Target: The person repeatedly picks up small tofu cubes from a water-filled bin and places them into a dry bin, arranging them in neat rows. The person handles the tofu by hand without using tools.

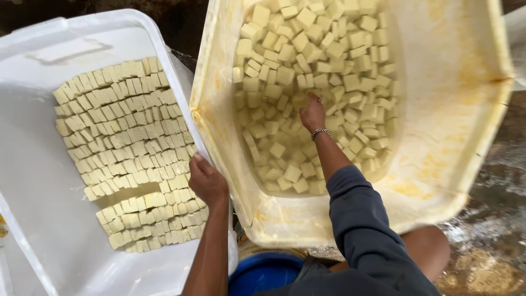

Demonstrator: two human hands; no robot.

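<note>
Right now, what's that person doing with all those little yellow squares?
A person is working between two containers. Their right hand reaches down into a big stained tub full of loose pale cubes, touching some of them. Their left hand rests at the edge of a white tray, where more cubes are lined up in neat rows. A blue bucket sits below.

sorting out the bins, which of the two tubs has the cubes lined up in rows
The white rectangular plastic tub beside the left hand: its pale cubes lie in neat rows. The yellow-stained tub holds a loose jumble.
</note>
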